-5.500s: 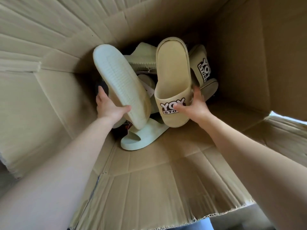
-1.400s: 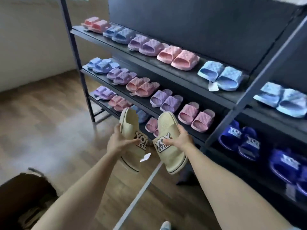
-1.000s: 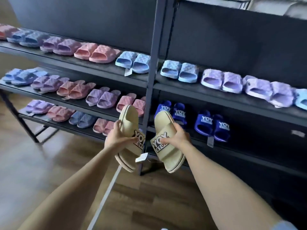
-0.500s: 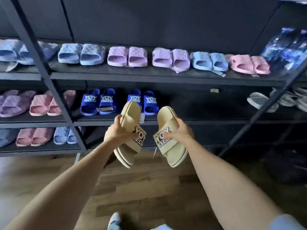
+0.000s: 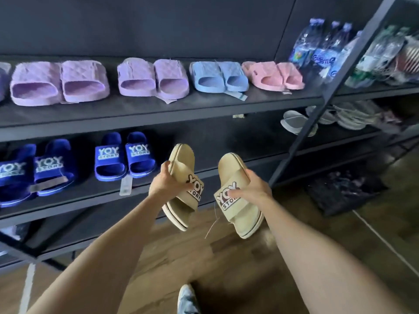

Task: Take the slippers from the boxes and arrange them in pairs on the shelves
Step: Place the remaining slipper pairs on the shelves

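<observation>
left hand (image 5: pixel 163 185) grips left slipper (image 5: pixel 182 160), right hand (image 5: pixel 254 189) right slipper (image 5: pixel 230 166)

Paired slippers (image 5: pixel 84 80) on dark shelves (image 5: pixel 204 104)

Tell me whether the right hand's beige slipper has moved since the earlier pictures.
Yes. The beige slipper has travelled rightward along the shelf, past the blue pair.
</observation>
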